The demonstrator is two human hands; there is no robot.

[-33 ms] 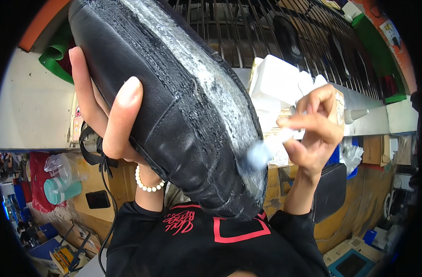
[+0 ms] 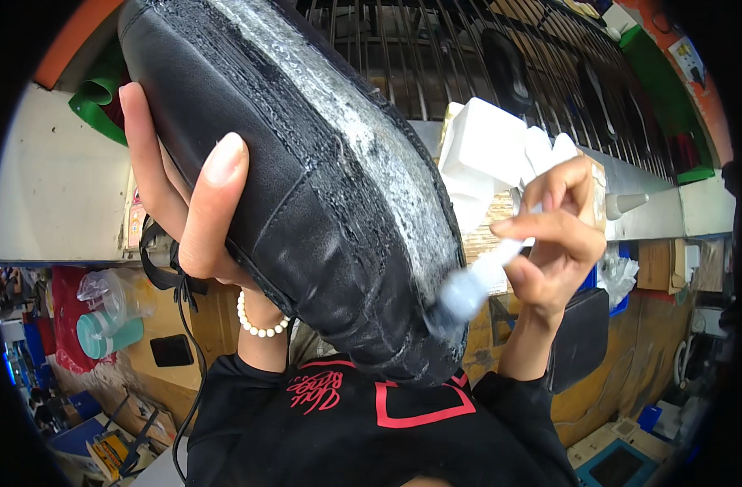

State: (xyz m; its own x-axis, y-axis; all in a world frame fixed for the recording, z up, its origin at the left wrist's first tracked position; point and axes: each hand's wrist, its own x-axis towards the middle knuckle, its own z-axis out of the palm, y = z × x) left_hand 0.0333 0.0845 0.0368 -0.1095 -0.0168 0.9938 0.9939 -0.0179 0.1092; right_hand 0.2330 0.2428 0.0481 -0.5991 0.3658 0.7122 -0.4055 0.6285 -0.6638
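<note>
My left hand (image 2: 200, 203) is closed round a black leather shoe (image 2: 281, 187), thumb on its side and fingers behind. The shoe hangs tilted, its underside turned to the right, where a rough border and a whitish-grey streaked band show. My right hand (image 2: 553, 235) pinches the thin white handle of a small brush (image 2: 464, 294). Motion blurs the brush's pale bluish-white head, which lies against the band's lower end near the shoe's creased tip. Just beyond my right hand stands a white plastic container (image 2: 488, 142).
Metal bars (image 2: 395, 57) form a rack at the back, with dark soles on it. A white nozzle (image 2: 628, 202) lies at the right. Farther down are a black stool seat (image 2: 580, 337), a phone (image 2: 172, 351) and a teal tub (image 2: 111, 334). A black cord hangs at the left.
The brush has shifted slightly down and to the right along the shoe's edge, and its white handle shows more clearly. My left hand and the shoe have barely moved.
</note>
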